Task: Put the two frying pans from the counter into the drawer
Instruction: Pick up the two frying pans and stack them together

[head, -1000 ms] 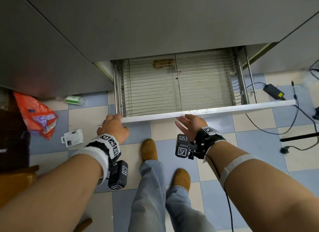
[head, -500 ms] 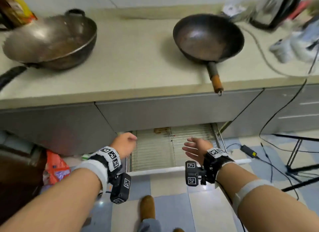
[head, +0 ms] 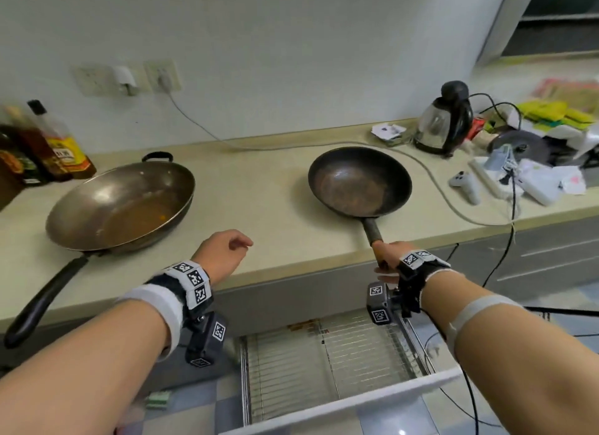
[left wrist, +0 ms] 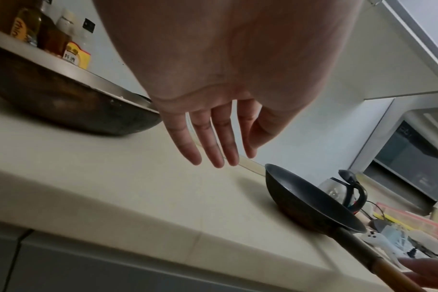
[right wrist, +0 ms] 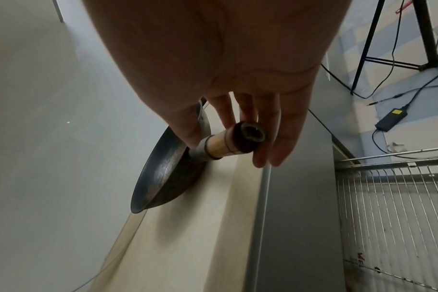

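Two pans sit on the beige counter [head: 259, 191]. The large steel pan [head: 120, 204] with a long black handle [head: 42, 301] is on the left; the small dark pan [head: 359, 182] is on the right. Its wooden handle [right wrist: 223, 144] sticks out over the counter edge. My right hand [right wrist: 228, 152] is at that handle, which lies between the thumb and the straight fingers [right wrist: 268, 138]. My left hand [head: 223, 253] hovers over the counter between the pans, fingers [left wrist: 218, 150] relaxed and holding nothing. Below, the drawer [head: 340, 405] stands pulled out, its wire rack [head: 324, 363] bare.
Oil and sauce bottles [head: 58, 149] stand at the back left. A kettle [head: 444, 120], a white controller [head: 463, 182], cables and clutter fill the counter's right end. A grey cable [head: 431, 172] runs behind the small pan. A tripod [right wrist: 413, 39] and a power adapter [right wrist: 390, 118] are on the floor.
The view has swung up from the drawer to the counter. Both hands rose from the drawer front; the right one reached the small pan's handle, the left one came over the counter.
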### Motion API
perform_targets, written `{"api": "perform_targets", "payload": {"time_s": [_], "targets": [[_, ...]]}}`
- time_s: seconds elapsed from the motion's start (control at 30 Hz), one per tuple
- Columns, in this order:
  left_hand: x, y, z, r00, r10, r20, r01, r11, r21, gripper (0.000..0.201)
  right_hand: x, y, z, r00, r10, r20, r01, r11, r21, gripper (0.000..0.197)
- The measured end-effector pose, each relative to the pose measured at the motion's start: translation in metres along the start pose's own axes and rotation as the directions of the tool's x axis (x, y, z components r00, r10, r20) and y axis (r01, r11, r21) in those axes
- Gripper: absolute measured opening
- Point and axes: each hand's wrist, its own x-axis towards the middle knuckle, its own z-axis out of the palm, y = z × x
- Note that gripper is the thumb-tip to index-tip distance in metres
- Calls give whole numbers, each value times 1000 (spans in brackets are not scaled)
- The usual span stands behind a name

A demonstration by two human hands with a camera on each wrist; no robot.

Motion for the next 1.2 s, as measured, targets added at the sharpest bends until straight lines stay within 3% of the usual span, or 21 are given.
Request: {"api": "perform_targets", "payload": {"time_s": [0.13, 0.23, 0.33, 0.47, 0.6, 0.77, 0.97, 1.2], "targets": [[6, -24, -32, 999, -29, -40, 31, 999, 39, 29, 15, -13, 19, 997, 48, 67, -55, 991, 118, 20], [7, -39, -48, 995, -66, -74, 70, 996, 49, 24, 24, -27, 36, 984, 85, 157, -136, 926, 353, 23], [9, -51, -54, 990, -102, -102, 105, 994, 25, 23, 32, -35, 52, 971, 124, 204, -193, 909, 370, 29], [7, -57, -63, 985, -131, -113, 132, 991, -1, 24, 43, -49, 65, 999, 47, -2, -44, 963, 265, 38], [2, -51, -83, 970, -169, -175, 165, 986, -38, 22, 40, -62, 68, 999, -9, -32, 18, 951, 307, 30], [-8, -55, -122, 941, -199, -275, 207, 978, 0, 20, 20, -89, 83, 987, -161, 8, 150, 939, 309, 15], [-35, -73, -153, 890, -310, -333, 326, 945, -8, 17, -23, -154, 103, 906, -395, 155, 356, 906, 227, 19], [-63, -105, -183, 838, -399, -372, 420, 907, -26, 18, -86, -192, 202, 820, -411, 399, 399, 910, 116, 23]]}}
